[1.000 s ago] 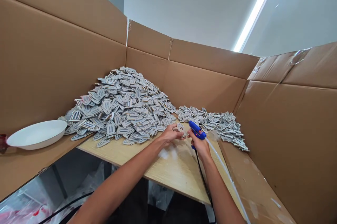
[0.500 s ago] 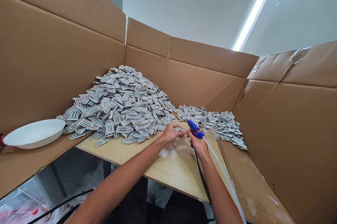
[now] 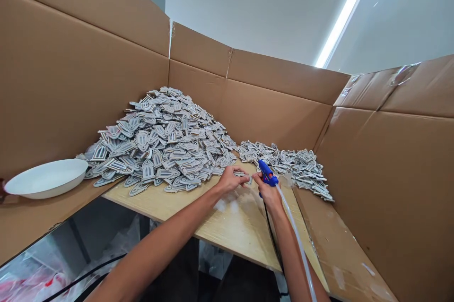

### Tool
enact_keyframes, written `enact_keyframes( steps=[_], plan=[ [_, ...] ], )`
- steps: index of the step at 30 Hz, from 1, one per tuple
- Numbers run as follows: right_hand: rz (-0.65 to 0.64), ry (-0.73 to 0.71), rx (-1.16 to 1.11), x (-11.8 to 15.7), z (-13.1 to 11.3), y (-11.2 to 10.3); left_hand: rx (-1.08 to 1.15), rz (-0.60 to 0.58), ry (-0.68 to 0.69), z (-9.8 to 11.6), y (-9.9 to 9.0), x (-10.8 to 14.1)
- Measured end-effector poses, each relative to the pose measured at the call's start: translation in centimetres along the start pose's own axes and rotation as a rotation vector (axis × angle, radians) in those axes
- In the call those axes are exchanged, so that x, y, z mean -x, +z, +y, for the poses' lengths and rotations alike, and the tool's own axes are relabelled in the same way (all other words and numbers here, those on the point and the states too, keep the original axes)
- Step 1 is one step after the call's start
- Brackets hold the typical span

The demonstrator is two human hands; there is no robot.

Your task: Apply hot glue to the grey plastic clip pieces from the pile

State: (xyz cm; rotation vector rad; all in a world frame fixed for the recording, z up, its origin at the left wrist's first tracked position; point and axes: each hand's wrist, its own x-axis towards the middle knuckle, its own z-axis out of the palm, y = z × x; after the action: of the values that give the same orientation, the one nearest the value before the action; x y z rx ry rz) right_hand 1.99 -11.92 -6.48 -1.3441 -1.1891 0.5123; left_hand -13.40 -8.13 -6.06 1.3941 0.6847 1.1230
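Observation:
Over the middle of the wooden board point(image 3: 234, 236), my left hand point(image 3: 231, 179) pinches a small flat grey piece point(image 3: 242, 174) with a pale frame, partly covered by my fingers. Just right of it, my right hand point(image 3: 267, 192) is wrapped round a blue glue gun point(image 3: 268, 173), its nozzle pointing away and up to the left. A long clear glue stick point(image 3: 296, 226) trails from the gun's rear along my forearm, and a black cord point(image 3: 270, 226) hangs below. A small gap lies between the two hands.
A tall heap of grey arched pieces point(image 3: 170, 141) rises at the left back. A lower pile of like pieces point(image 3: 301, 165) lies at the right back. A white bowl point(image 3: 48, 179) stands far left. Cardboard walls point(image 3: 276, 108) enclose the work surface.
My right hand has drawn slightly right with the glue gun, widening the gap to my left hand. My left hand stays in place with the grey piece.

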Motion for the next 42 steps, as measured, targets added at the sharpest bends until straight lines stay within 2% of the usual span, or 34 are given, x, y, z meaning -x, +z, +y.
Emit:
enact_keyframes(
  steps=[6,12,18,27,36,42],
  plan=[
    [0.115,0.009,-0.035,0.0,-0.2,-0.1,0.060,0.058,0.060,-0.1,0.0,-0.3],
    [-0.016,-0.050,-0.069,0.1,-0.6,-0.4,0.020,0.076,0.076,-0.3,0.0,-0.6],
    [-0.107,-0.232,0.064,0.8,-1.2,-0.6,0.005,0.049,0.048,-0.3,-0.1,-1.0],
    [-0.114,-0.323,0.122,1.1,-1.3,-0.6,-0.049,0.010,0.092,-0.5,0.1,-0.7],
    [-0.120,-0.348,0.140,0.9,-0.7,-0.5,-0.155,-0.041,0.177,-0.3,0.0,-0.5],
    [-0.120,-0.353,0.144,0.8,-0.6,-0.5,-0.127,-0.043,0.189,0.0,0.3,-0.3]
  ],
)
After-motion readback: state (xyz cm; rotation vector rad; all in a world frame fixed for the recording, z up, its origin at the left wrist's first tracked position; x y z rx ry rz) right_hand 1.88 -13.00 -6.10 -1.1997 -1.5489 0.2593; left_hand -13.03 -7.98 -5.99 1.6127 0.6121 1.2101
